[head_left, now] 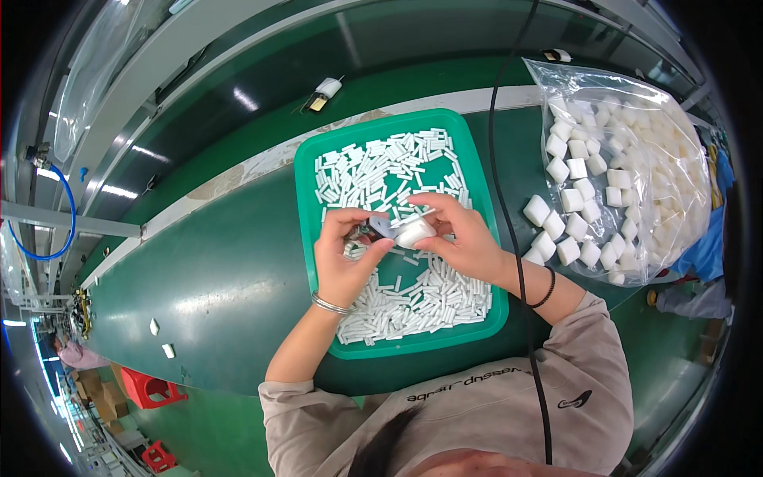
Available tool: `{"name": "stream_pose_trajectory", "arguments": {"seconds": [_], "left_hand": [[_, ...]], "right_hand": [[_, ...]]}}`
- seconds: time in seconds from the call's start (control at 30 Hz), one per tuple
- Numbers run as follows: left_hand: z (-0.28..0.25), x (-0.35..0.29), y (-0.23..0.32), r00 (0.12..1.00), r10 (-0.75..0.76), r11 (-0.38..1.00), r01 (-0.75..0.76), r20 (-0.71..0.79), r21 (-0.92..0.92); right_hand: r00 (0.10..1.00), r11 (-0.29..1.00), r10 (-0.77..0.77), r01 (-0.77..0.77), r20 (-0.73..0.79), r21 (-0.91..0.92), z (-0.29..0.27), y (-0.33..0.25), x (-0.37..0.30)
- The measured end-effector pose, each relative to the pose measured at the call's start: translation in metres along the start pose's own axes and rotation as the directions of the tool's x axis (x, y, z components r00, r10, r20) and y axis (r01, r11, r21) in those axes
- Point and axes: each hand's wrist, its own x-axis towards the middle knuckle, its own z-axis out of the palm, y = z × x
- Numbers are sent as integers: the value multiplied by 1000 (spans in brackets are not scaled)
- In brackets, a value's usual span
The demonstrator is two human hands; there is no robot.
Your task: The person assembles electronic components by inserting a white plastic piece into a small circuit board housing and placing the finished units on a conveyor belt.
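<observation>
My left hand (350,248) pinches a small grey plastic part (381,226) with dark bits beside it between thumb and fingers. Against that part, my right hand (465,242) holds a white block-shaped piece (413,233). A thin white stick also shows at the right fingertips. Exactly how the two pieces meet is too small to tell. Both hands hover over a green tray (305,171), where many short white sticks (421,306) lie in loose heaps at the far and near ends.
Right of the tray, an open clear plastic bag (675,151) spills white rounded cubes (572,199). A black cable (497,151) hangs down past my right forearm. Beyond the tray, a white-and-yellow device (322,94) lies on the green conveyor belt. Red stools (151,387) stand at lower left.
</observation>
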Motion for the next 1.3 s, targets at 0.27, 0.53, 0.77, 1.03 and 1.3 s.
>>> {"name": "stream_pose_trajectory", "arguments": {"seconds": [0.27, 0.53, 0.77, 1.03, 1.3], "left_hand": [[-1, 3, -2, 998, 4, 996, -10, 60, 88], [-1, 3, -4, 989, 80, 978, -103, 127, 182], [3, 3, -2, 957, 135, 951, -198, 256, 239], [5, 0, -3, 941, 190, 922, -269, 279, 278], [11, -4, 6, 973, 96, 923, -166, 209, 347]], "right_hand": [[977, 978, -203, 200, -63, -53, 0, 11, -3], [968, 971, -213, 195, -134, -137, -1, 8, -2], [978, 991, -102, 116, -184, 66, -2, 11, -1], [993, 990, -10, 27, -121, 141, -4, 5, 0], [990, 941, 120, -92, -67, 326, -3, 4, 1]]}}
